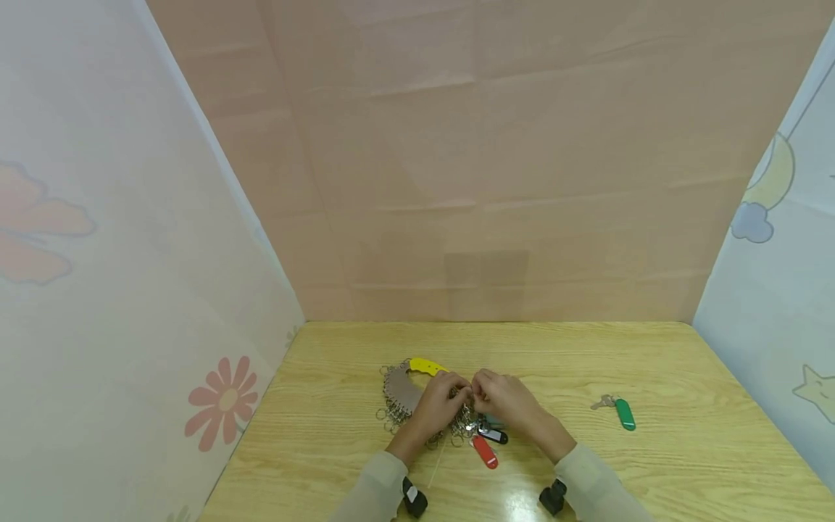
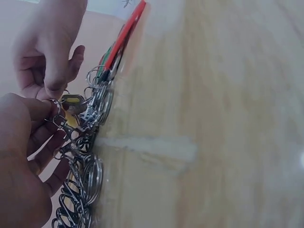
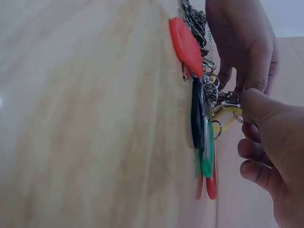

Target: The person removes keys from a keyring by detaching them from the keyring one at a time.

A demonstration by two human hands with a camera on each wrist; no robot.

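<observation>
A crescent-shaped grey metal plate [image 1: 403, 388] with a yellow handle [image 1: 427, 366] lies on the table, its outer edge hung with several small rings and clips [image 2: 92, 178]. Over its right end my left hand [image 1: 440, 400] pinches a small metal ring [image 2: 55, 108] between thumb and fingers. Right beside it, fingertips nearly meeting, my right hand [image 1: 507, 397] pinches a metal ring [image 3: 238, 117] in the right wrist view. Below the hands hang a red key tag [image 1: 485, 452] and a black key tag [image 1: 493, 436]. Green tags [image 3: 207, 159] show behind them. Fingers hide part of the rings.
A green key tag [image 1: 625, 415] with keys [image 1: 604, 402] lies apart on the wooden table [image 1: 685, 464], to the right. A tan backdrop [image 1: 496, 181] stands behind the table, with patterned panels [image 1: 163, 290] at both sides.
</observation>
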